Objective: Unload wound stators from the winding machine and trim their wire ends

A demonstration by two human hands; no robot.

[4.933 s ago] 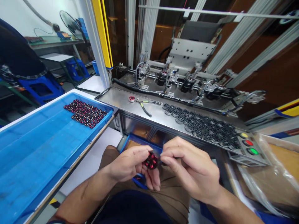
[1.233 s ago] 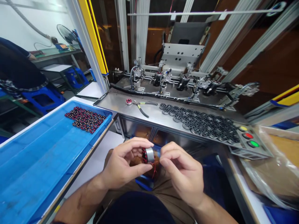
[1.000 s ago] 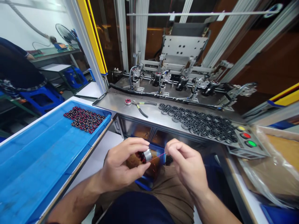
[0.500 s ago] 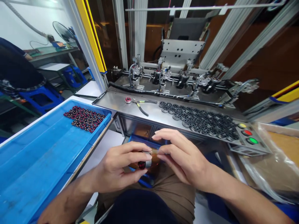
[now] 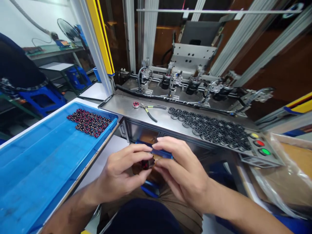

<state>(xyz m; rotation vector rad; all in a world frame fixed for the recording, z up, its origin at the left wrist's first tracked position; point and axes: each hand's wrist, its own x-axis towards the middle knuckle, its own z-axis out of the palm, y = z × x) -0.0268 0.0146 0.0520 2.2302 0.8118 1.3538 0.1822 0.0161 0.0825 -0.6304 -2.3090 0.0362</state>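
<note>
In front of my lap, my left hand (image 5: pixel 129 167) grips a small round motor (image 5: pixel 147 163), dark with red on its face, between thumb and fingers. Close on its right side is my right hand (image 5: pixel 181 165), thumb and forefinger pinched together at the motor's edge. Whatever sits between those right fingertips is too small to make out. On the metal ledge beyond lie a single red and silver motor part (image 5: pixel 136 104) and a pair of cutting pliers (image 5: pixel 149 113) with black and yellow handles.
To the left, a blue tray (image 5: pixel 48 165) holds many red and black motors (image 5: pixel 89 123). Rows of black ring-shaped housings (image 5: pixel 209 128) cover the ledge's right part, beside a button panel (image 5: pixel 262 146). Behind stands a machine with fixtures (image 5: pixel 192 86). A person (image 5: pixel 19 65) sits far left.
My right hand has moved left, bringing its fingertips up to the motor. The motor has turned slightly in my left hand, and the camera view has shifted a little.
</note>
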